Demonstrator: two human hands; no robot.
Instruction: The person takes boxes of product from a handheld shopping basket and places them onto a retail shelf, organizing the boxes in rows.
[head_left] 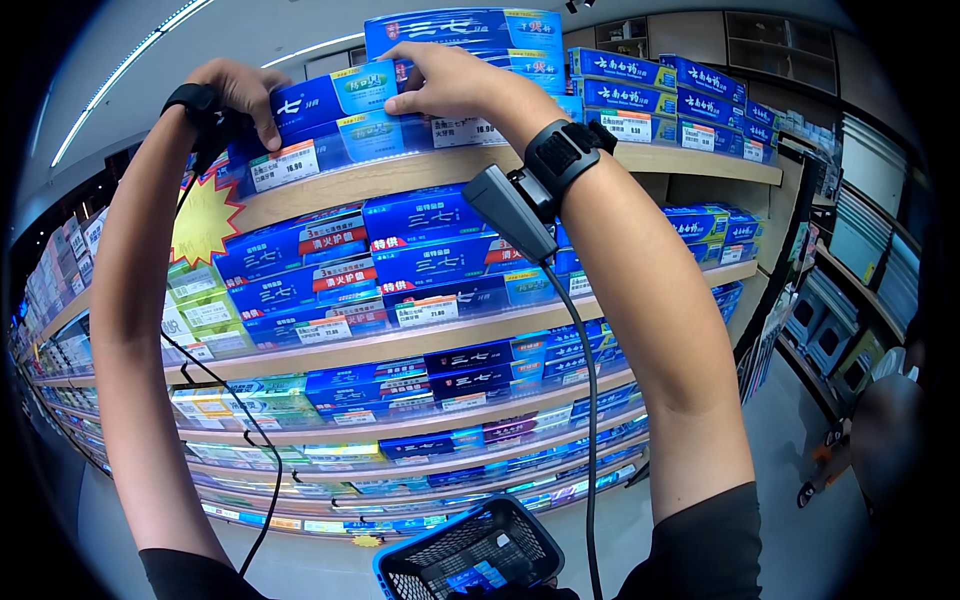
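- A blue box on the top shelf is gripped at both ends.
- The left hand is closed over the box's left end, thumb in front.
- The right hand is clamped on its right end, fingertips pressed to the face.
- The box is seen lying on a row of like boxes, with a larger stack just behind it.
- Black wrist straps are worn on both arms; cables hang from them.
- A blue basket is seen below, between the forearms.
- Lower shelves are filled with blue and green boxes.
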